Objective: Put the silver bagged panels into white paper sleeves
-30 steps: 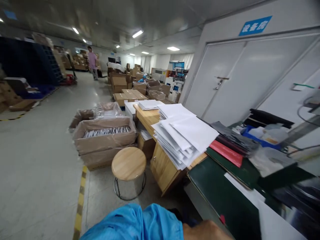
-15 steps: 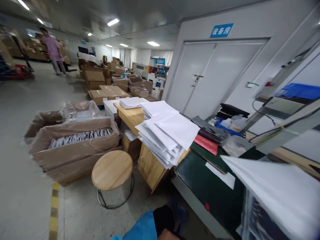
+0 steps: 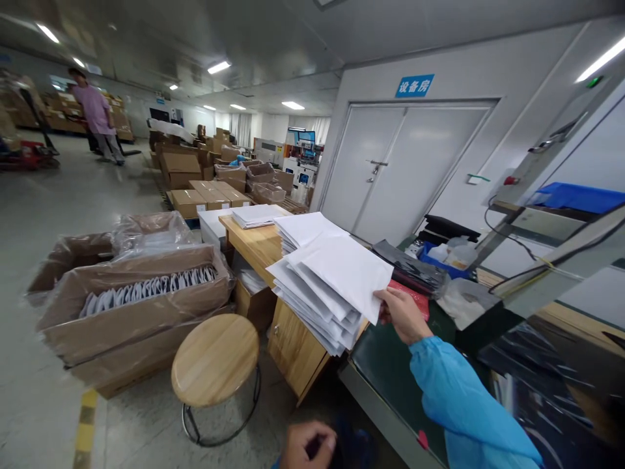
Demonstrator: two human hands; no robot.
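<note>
Now the long workroom runs back past rows of cardboard cartons to a co-worker in a pink smock (image 3: 95,114), far down the aisle. Closer, white double doors (image 3: 405,169) stand shut under a blue sign (image 3: 415,86) reading 设备房, "equipment room", the only writing legible here. Near the aisle, a plastic-lined carton (image 3: 131,319) holds rows of white items, and a round wooden stool (image 3: 215,358) sits just beside the wooden bench (image 3: 249,244). Across that bench's near corner lies a loose stack of white sheets (image 3: 312,306), its edge overhanging towards a green-topped bench (image 3: 385,371). The big change is that the right hand (image 3: 401,316), in a blue sleeve (image 3: 463,397), has come up to the stack, where thumb and fingers pinch the corner of the top sheet (image 3: 342,273). The white sheet seen at lower right moments ago is gone from view. The left hand (image 3: 308,446) sits low at the frame's edge, fingers curled; whether it holds anything, I cannot tell.
</note>
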